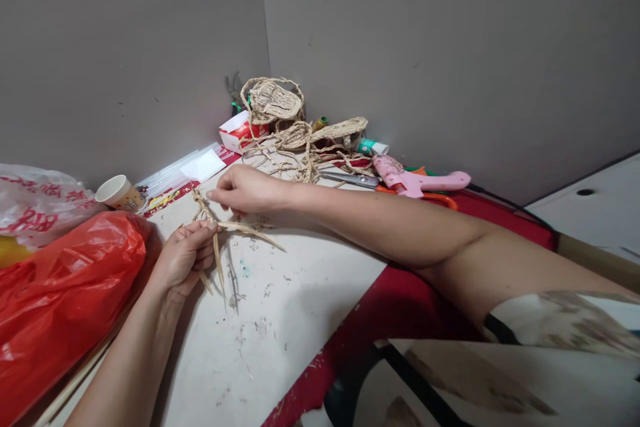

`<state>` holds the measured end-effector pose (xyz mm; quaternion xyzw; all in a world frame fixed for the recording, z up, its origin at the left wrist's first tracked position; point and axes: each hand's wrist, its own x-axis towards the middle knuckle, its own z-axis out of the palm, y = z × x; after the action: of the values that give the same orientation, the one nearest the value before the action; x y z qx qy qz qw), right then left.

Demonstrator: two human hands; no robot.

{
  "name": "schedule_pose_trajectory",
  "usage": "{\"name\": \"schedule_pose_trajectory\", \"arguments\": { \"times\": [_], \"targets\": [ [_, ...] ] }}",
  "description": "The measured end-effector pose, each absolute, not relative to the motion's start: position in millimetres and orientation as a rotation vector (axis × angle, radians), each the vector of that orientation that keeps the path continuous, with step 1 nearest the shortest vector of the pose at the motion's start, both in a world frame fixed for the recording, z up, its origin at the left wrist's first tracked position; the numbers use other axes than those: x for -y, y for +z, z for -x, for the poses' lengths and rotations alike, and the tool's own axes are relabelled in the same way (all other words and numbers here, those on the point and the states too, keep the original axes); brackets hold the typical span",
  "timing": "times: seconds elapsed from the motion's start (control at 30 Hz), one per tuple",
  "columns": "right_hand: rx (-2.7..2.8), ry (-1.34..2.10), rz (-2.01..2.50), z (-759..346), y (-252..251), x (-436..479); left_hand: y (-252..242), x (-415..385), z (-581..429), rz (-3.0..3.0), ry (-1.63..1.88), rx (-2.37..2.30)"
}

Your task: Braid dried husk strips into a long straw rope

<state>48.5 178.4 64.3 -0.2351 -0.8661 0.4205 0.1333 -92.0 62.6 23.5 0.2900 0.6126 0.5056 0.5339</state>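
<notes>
Pinched between the thumb and fingers of my left hand (187,250) is a small piece of plaited straw (203,205). Its loose strands (250,231) fan out to the right and hang down over the white board (300,300). Just above and to the right, my right hand (245,188) is closed, with thumb and fingertips together beside the top of the plait. Whether a strand sits between those right fingertips is too small to make out.
Behind my hands lie coils of straw cord (275,100), a red-and-white box (243,130), scissors (350,178) and a pink glue gun (415,177). To the left are a paper cup (120,192) and a red plastic bag (75,280). Grey walls (425,47) close off the back.
</notes>
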Motion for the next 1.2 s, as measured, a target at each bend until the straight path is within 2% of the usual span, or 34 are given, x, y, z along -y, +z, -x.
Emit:
{"name": "schedule_pose_trajectory", "arguments": {
  "times": [0.07, 0.23, 0.47, 0.7, 1.0, 1.2],
  "targets": [
    [2.445, 1.160, 0.781, -43, 56, -183, 25, -63, 92, -0.693, 1.199, -1.462],
    [2.486, 1.809, 0.736, -34, 38, -174, 26, -63, 89, -0.720, 1.207, -1.453],
    [2.563, 1.848, 0.686, -34, 36, -184, 24, -63, 90, -0.798, 1.123, -1.406],
    [2.382, 2.235, 0.652, -32, 30, -193, 28, -62, 88, -0.904, 1.092, -1.576],
    [2.262, 2.073, 0.820, -31, 33, -176, 43, -55, 99, -1.245, 0.778, -1.912],
    [2.061, 2.147, 0.858, -28, 31, -165, 48, -50, 64, -1.642, 0.683, -2.232]
  ]
}}
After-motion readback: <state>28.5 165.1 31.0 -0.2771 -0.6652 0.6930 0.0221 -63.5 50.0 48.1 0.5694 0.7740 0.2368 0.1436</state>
